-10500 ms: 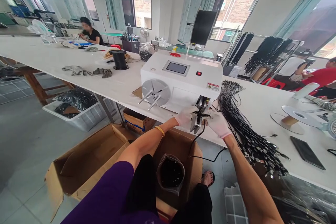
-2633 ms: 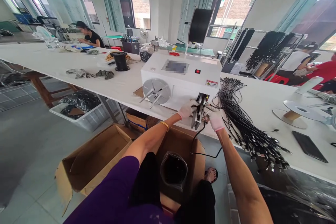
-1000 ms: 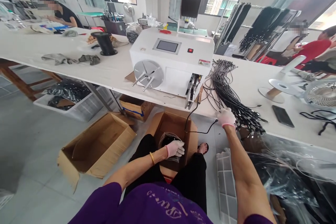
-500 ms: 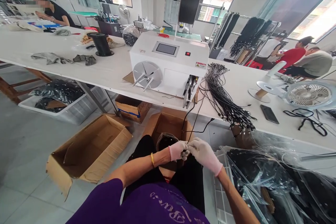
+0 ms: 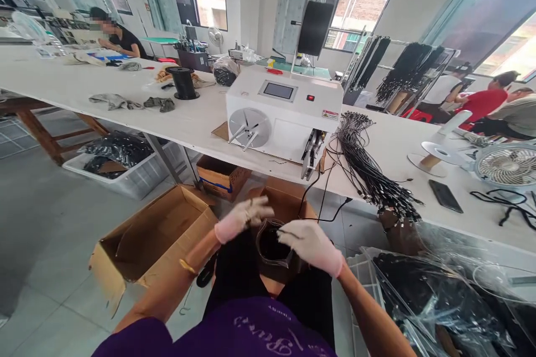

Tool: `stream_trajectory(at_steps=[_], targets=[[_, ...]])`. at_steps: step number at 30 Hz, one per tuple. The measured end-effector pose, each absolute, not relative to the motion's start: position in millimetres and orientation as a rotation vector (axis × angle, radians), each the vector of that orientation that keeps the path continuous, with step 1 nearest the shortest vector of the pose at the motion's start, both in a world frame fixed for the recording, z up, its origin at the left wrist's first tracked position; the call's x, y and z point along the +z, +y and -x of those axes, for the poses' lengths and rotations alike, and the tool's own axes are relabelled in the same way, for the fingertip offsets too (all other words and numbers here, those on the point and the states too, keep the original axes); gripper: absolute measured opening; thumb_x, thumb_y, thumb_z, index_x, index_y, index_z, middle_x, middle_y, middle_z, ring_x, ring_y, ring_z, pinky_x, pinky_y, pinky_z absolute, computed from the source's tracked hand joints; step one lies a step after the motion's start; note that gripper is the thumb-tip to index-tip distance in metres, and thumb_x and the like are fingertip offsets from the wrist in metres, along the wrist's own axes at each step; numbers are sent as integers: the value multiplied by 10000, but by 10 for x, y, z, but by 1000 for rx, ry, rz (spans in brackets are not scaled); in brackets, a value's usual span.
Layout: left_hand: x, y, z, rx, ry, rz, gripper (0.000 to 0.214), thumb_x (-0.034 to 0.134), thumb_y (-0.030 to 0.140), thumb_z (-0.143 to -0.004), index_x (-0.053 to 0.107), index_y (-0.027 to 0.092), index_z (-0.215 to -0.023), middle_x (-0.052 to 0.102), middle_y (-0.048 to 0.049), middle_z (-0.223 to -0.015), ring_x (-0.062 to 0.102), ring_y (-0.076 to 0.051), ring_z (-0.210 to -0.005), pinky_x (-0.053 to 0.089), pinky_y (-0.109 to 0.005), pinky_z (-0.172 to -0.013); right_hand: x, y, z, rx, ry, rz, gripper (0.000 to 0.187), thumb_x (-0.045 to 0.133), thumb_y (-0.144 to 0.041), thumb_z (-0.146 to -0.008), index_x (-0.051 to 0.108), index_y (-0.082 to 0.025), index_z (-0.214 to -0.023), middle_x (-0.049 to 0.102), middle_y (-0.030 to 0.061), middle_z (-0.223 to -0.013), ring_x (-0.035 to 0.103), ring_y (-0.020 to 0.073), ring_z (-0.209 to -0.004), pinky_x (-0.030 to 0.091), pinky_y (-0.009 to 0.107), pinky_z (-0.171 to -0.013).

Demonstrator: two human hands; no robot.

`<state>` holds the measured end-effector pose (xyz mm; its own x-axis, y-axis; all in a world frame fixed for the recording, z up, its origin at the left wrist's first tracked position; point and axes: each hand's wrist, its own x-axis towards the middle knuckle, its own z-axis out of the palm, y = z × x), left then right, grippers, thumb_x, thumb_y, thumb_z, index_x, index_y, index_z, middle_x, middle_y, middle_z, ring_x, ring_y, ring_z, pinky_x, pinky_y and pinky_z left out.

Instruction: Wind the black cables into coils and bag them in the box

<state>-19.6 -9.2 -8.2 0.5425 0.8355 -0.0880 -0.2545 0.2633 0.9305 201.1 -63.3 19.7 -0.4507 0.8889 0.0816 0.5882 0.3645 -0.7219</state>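
My left hand (image 5: 244,216), in a pink-white glove, is raised over my lap and smeared by motion. My right hand (image 5: 309,243), also gloved, is curled just right of it and pinches a thin black cable (image 5: 281,230) above a clear plastic bag (image 5: 272,244) of dark parts. The bag stands in a cardboard box (image 5: 288,196) between my knees. Another black cable hangs from the feed rollers (image 5: 312,152) of the white winding machine (image 5: 285,117) down toward the box.
A bundle of black cables (image 5: 372,174) lies on the white table (image 5: 188,122) right of the machine, with a phone (image 5: 445,196) and fan (image 5: 506,166) beyond. An open cardboard box (image 5: 154,234) sits on the floor left; plastic bags (image 5: 439,290) at right. People sit at far left and right.
Both hands left the machine's rollers and came down to my lap; the right fetched a cable from the table edge. Since half a second ago the left hand has swung up and left.
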Motion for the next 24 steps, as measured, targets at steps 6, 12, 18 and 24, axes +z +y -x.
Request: stream_trajectory(at_steps=[6,12,18,24], targets=[[95,-384,100,734,435,-1062,638,571,667,-747,661,156,-1117,680,-91,-666,668,-304,-937,482,-400,-818,143,-580,-1884,1159,-1923,1299,292,514,-409,-860,701,-189,-818,662,13,-731,587,156,-688,452,250,-609],[-22,-178,42,624,600,-1238,551,672,567,-726,672,154,-1090,715,-96,-847,664,-234,-864,478,-330,-800,115,-661,-2081,1253,-1950,1302,287,603,-438,-822,666,-183,-707,597,-13,-642,505,120,-604,403,230,-562],[-69,-242,-86,779,494,-1126,630,502,581,-847,542,123,-1278,703,-104,-768,670,-229,-805,473,-323,-744,-122,-578,-1979,1381,-1878,1283,409,507,-522,-864,669,-160,-759,572,-8,-632,459,110,-566,392,235,-546],[-322,-58,29,464,665,-1248,545,683,417,-763,594,113,-1207,714,-49,-747,651,-211,-888,453,-325,-869,-252,-286,-2224,1234,-1921,1363,287,562,-439,-839,697,-189,-877,675,16,-830,571,147,-743,450,255,-688]])
